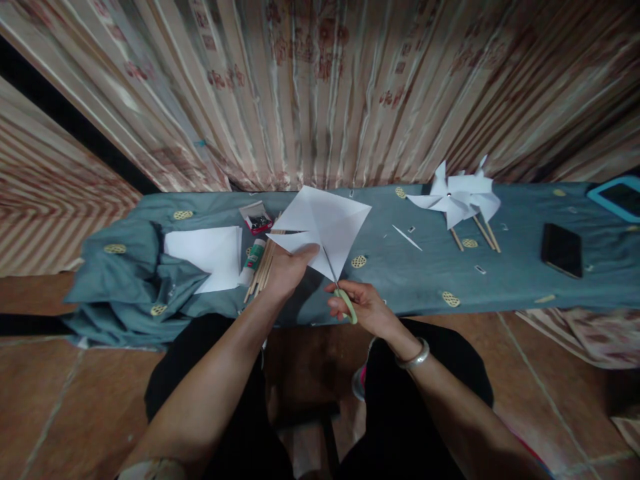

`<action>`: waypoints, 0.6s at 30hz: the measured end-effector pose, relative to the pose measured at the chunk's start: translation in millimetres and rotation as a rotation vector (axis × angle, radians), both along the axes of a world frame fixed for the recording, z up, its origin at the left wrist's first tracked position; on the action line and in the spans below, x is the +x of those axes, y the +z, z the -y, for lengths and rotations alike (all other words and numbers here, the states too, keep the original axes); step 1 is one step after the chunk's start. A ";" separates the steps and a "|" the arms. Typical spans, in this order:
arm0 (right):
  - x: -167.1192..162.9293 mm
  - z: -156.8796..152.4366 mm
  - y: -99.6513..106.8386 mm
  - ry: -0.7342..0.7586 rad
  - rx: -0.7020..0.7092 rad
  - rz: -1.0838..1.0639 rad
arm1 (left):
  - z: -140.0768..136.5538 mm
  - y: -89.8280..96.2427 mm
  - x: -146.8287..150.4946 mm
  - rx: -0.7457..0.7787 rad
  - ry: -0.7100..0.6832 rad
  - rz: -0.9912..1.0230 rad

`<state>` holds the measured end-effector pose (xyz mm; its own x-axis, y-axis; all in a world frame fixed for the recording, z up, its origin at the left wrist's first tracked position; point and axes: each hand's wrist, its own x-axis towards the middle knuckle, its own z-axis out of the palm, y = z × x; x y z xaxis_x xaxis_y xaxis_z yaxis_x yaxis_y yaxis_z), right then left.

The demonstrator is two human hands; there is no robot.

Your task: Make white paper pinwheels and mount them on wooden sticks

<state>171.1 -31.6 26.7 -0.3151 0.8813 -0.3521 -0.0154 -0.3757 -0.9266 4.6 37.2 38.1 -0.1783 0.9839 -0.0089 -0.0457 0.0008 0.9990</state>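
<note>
Both hands are working close together in the head view: the left hand (294, 268) is pinching a square white sheet (336, 221) above the cloth-covered table (395, 283), thumb on top, while the right hand (369, 305) is gripping green-handled scissors (353, 313) that are reaching into the sheet's near corner. Cutting is probably nearing halfway: one slit is gaping at the left corner, a second is apparently being made, and the far and right corners are showing no cuts. Rightward, three sticks (483, 233) are carrying finished-looking pinwheels (477, 200); their heads are overlapping, at least two showing. One paper sliver (407, 238), one phone (561, 250) and one blue-framed tablet (623, 198) are also lying there. Leftward, one paper stack (210, 250), one glue stick (254, 260), one open red box (260, 225) and one stick bundle (263, 270), too tight for counting, are lying.
</note>
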 end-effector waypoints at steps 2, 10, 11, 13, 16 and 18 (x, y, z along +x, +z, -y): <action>0.1 -0.5 -1.0 0.004 -0.006 -0.013 | 1.5 3.5 1.2 0.011 -0.010 -0.034; -1.2 -1.1 0.5 -0.020 -0.021 -0.024 | 6.3 11.4 6.4 -0.026 -0.003 0.030; -1.2 -1.3 0.8 -0.022 -0.020 -0.023 | 7.1 11.7 7.1 -0.041 -0.006 0.042; -1.4 -1.9 1.5 -0.029 -0.015 -0.019 | 8.1 10.6 8.5 -0.058 -0.008 0.063; -1.6 -3.1 2.6 -0.033 -0.007 -0.022 | 7.7 6.1 9.7 -0.036 -0.009 0.089; -1.8 -3.5 3.3 -0.027 -0.008 -0.029 | 6.9 3.4 9.8 -0.014 -0.012 0.104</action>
